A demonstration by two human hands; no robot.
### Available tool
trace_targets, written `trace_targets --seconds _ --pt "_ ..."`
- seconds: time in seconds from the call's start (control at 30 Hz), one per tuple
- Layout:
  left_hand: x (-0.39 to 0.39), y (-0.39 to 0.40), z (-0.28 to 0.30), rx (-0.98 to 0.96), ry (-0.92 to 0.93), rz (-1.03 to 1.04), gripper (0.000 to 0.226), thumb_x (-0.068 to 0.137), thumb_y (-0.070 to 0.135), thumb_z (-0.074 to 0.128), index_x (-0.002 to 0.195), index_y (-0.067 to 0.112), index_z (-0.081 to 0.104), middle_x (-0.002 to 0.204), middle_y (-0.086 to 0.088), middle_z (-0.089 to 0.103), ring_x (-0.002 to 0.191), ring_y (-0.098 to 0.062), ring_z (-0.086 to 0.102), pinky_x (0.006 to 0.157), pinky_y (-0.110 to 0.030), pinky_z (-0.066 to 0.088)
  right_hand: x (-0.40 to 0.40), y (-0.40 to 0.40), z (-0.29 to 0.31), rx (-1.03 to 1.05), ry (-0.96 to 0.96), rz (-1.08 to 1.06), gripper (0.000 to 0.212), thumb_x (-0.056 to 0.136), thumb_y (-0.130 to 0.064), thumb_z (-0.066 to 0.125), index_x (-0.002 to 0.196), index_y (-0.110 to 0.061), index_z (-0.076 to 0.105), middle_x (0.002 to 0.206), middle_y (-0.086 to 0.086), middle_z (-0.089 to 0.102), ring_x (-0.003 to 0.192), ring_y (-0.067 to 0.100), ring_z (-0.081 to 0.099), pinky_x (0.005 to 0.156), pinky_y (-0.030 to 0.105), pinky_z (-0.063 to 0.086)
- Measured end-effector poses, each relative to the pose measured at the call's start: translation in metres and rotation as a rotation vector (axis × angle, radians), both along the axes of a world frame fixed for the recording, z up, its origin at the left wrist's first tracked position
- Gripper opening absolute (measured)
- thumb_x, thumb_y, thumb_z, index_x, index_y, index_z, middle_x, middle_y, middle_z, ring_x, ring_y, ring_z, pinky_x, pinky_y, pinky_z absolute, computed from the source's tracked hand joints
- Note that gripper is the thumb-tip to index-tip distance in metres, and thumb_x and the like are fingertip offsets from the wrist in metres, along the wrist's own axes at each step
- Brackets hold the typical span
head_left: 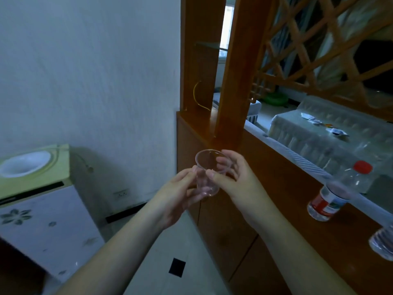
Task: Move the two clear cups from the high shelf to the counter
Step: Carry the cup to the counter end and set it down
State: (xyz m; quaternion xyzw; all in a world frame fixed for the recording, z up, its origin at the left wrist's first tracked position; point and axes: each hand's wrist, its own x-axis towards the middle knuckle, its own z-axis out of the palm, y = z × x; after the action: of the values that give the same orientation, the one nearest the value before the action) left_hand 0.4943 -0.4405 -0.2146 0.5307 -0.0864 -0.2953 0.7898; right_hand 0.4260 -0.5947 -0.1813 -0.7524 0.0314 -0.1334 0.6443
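Note:
A clear plastic cup (207, 177) is held upright in mid-air in front of the wooden cabinet, between both hands. My left hand (180, 194) grips its lower left side with the fingertips. My right hand (236, 179) holds its right side, thumb on the front and fingers curled behind the rim. It may be two nested cups; I cannot tell. The wooden counter (297, 188) runs to the right of the cup, below hand height. A glass shelf (209, 45) sits high between the wooden posts, with nothing visible on it.
On the counter stand a clear bottle with a red cap (340, 188) and, at the right edge, another clear bottle (382, 243). A wooden lattice screen (319, 50) rises above the counter. A green-topped water dispenser (36, 171) stands at the left against the white wall.

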Motion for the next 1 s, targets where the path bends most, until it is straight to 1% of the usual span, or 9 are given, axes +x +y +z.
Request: trace_targets --seconds 0.1,0.23,0.33,0.5,0.6,0.7,0.8,0.9,1.0 --pt "0.023 -0.014 0.000 0.011 -0.003 0.035 0.036 0.097 0.035 0.056 0.121 0.011 0.066 0.113 -0.011 0.075 0.090 -0.021 0.072 0.076 -0.026 0.057 0.028 -0.016 -0.003 0.019 -0.010 0.040 0.074 0.066 -0.051 0.077 0.130 -0.041 0.041 0.130 -0.017 0.052 0.106 -0.009 0.053 0.065 0.008 0.047" --pt "0.055 -0.032 0.006 0.020 -0.021 0.056 0.043 0.086 0.042 0.063 0.118 0.014 0.068 0.111 -0.008 0.076 0.098 -0.022 0.072 0.081 -0.029 0.057 0.065 -0.040 0.000 -0.013 0.007 0.072 0.077 0.061 -0.063 0.074 0.128 -0.051 0.039 0.133 -0.021 0.049 0.108 -0.010 0.050 0.069 0.015 0.045" --pt "0.076 -0.045 0.009 0.020 -0.010 0.075 0.038 0.092 0.038 0.060 0.120 0.013 0.067 0.107 -0.005 0.077 0.096 -0.019 0.073 0.081 -0.028 0.057 0.090 -0.054 0.001 -0.010 0.016 0.084 0.079 0.056 -0.069 0.073 0.127 -0.055 0.039 0.133 -0.022 0.049 0.107 -0.012 0.049 0.072 0.017 0.042" --pt "0.108 -0.052 0.005 0.031 0.033 0.119 0.030 0.099 0.031 0.055 0.120 0.012 0.067 0.093 -0.001 0.079 0.091 -0.016 0.074 0.075 -0.026 0.058 0.128 -0.063 -0.001 -0.039 0.033 0.114 0.079 0.052 -0.073 0.070 0.124 -0.056 0.040 0.130 -0.022 0.049 0.114 -0.005 0.048 0.078 0.020 0.041" --pt "0.129 -0.049 0.000 0.042 0.048 0.149 0.024 0.098 0.030 0.056 0.112 0.016 0.071 0.084 0.003 0.079 0.085 -0.012 0.075 0.075 -0.027 0.059 0.149 -0.060 -0.003 -0.049 0.045 0.128 0.078 0.052 -0.071 0.069 0.123 -0.056 0.040 0.127 -0.020 0.050 0.114 -0.003 0.049 0.078 0.021 0.042" --pt "0.155 -0.040 -0.005 0.059 0.045 0.152 0.027 0.097 0.031 0.058 0.114 0.016 0.073 0.086 0.004 0.079 0.084 -0.012 0.074 0.083 -0.030 0.059 0.174 -0.052 -0.004 -0.049 0.056 0.143 0.077 0.053 -0.071 0.069 0.122 -0.057 0.039 0.125 -0.023 0.050 0.110 -0.006 0.049 0.077 0.020 0.041" --pt "0.186 -0.027 -0.012 0.041 0.058 0.146 0.026 0.097 0.031 0.058 0.108 0.017 0.077 0.088 0.001 0.079 0.085 -0.013 0.074 0.089 -0.033 0.058 0.204 -0.038 -0.010 -0.051 0.056 0.128 0.078 0.057 -0.065 0.071 0.128 -0.051 0.040 0.129 -0.020 0.048 0.114 -0.002 0.048 0.081 0.024 0.042" --pt "0.222 -0.014 -0.018 0.023 0.079 0.152 0.025 0.098 0.027 0.057 0.102 0.015 0.079 0.089 -0.002 0.079 0.085 -0.015 0.074 0.085 -0.031 0.059 0.237 -0.019 -0.015 -0.083 0.043 0.104 0.079 0.063 -0.059 0.072 0.133 -0.046 0.039 0.135 -0.013 0.047 0.114 0.001 0.048 0.079 0.022 0.043" --pt "0.258 0.000 -0.020 0.025 0.090 0.147 0.025 0.098 0.027 0.058 0.105 0.013 0.078 0.090 -0.004 0.078 0.084 -0.016 0.074 0.081 -0.029 0.059 0.271 0.000 -0.016 -0.086 0.049 0.076 0.080 0.063 -0.058 0.072 0.134 -0.044 0.038 0.136 -0.011 0.046 0.110 0.000 0.047 0.075 0.020 0.042"
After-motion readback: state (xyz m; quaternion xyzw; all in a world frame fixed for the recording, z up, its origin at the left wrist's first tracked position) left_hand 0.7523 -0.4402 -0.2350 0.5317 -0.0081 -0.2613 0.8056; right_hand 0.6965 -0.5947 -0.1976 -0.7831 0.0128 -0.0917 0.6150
